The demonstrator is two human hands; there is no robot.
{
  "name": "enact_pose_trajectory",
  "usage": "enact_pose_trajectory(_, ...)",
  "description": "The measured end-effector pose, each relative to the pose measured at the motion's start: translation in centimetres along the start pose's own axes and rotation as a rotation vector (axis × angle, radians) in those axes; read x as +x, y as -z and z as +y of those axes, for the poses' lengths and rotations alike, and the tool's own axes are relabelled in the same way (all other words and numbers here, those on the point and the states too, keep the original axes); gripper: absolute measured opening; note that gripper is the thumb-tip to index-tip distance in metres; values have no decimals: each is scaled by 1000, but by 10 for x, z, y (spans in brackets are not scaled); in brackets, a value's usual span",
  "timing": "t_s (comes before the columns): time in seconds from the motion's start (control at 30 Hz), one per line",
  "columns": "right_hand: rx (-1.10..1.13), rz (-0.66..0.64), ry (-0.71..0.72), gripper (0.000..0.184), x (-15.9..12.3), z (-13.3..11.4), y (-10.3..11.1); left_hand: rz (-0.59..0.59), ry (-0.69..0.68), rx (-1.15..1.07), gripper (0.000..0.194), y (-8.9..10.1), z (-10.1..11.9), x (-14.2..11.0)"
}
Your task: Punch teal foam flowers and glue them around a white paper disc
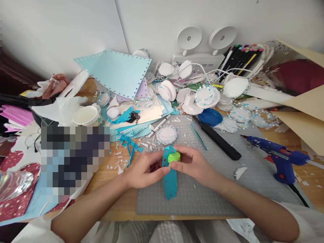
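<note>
In my right hand point(194, 165) is a small lime-green craft punch point(174, 157), gripped between thumb and fingers. My left hand point(146, 171) pinches a teal paper strip point(170, 185), its thumb lying across the front. The punch sits against the strip's upper part, and small notches or holes show along the paper's edges. Whether the strip lies inside the punch's slot is hidden by the fingers. Both hands are just above the grey cutting mat point(157, 202). Just beyond them lies a round white disc point(166, 134) edged with small blue and white bits.
Tweezers point(199, 136), a black-handled tool point(219, 140) and a blue glue gun point(275, 153) lie to the right. Teal scraps point(130, 145) litter the left side. Behind are a paper cup point(86, 115), light-blue paper point(116, 72), decorated discs point(206, 96) and a twin-lamp emergency light point(198, 60).
</note>
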State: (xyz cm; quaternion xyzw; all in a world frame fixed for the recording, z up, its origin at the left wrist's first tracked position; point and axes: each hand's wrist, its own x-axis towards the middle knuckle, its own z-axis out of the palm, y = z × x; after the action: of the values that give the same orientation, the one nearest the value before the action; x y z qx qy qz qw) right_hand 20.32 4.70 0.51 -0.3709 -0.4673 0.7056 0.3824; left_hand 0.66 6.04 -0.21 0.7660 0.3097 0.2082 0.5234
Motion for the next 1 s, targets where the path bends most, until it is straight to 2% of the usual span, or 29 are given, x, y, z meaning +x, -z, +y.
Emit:
enact_pose_trajectory(0.23, -59, 116, -17, 39, 0, 2, 0, 38, -11, 79, 36, -2, -1, 2)
enact_pose_trajectory(0.5, -37, 96, -38, 38, 0, 3, 2, 86, -12, 84, 36, -1, 4, 2)
enact_pose_trajectory(0.63, -7, 147, -61, 43, -1, 0, 1, 68, -12, 64, 35, 0, 5, 1)
enact_pose_trajectory(0.87, -1, 208, 34, 28, 3, -3, 13, 122, 21, -4, 37, 0, 3, -1)
enact_pose_trajectory(1.0, -8, 166, -3, 30, 3, -5, 9, 155, 25, 7, 37, -2, 2, 0)
